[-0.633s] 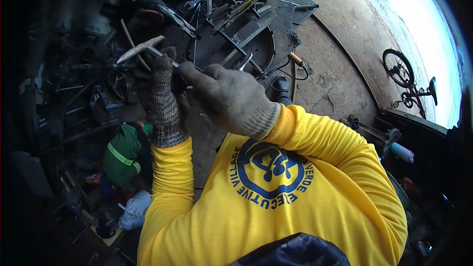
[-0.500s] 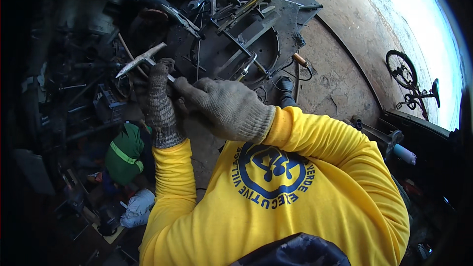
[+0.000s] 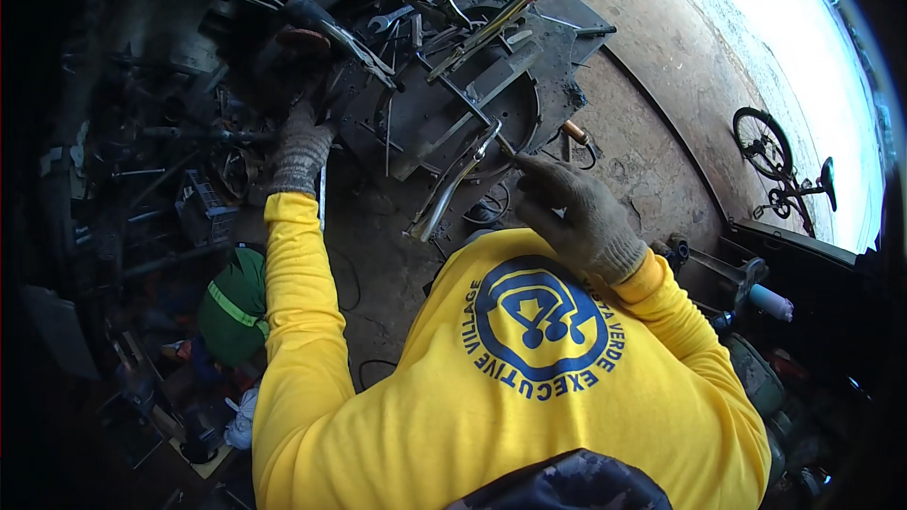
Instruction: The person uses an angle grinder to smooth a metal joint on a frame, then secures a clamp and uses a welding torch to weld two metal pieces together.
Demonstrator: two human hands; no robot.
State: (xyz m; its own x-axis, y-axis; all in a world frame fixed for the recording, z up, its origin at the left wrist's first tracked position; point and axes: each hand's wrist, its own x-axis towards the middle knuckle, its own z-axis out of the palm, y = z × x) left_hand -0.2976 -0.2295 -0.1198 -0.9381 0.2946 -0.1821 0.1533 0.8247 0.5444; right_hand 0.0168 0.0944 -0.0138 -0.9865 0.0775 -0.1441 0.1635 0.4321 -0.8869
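Observation:
My left hand (image 3: 302,146), in a grey knit glove, reaches to the dark left edge of a metal worktable (image 3: 364,137). Its fingers are lost in shadow, so their grip is hidden. Beside that wrist a narrow pale metal bar (image 3: 322,198) points down; whether the hand holds it I cannot tell. My right hand (image 3: 581,212), also gloved, is at the table's near right side. Its fingers are apart and loosely bent, with nothing visible in them. Just left of its fingertips, locking pliers (image 3: 455,179) grip a flat bar's end and jut over the near edge.
Wrenches (image 3: 389,19), a long red-tipped tool (image 3: 491,28) and metal rods lie across the table. A copper-coloured cylinder (image 3: 574,132) with a cable sits by its right side. Dark clutter and a green bag (image 3: 234,307) are at left; a bicycle (image 3: 779,165) stands far right.
The hammer with a pointed head, held in front of me by both hands, has gone from plain sight. My left hand moved forward to the table; my right moved away to the right.

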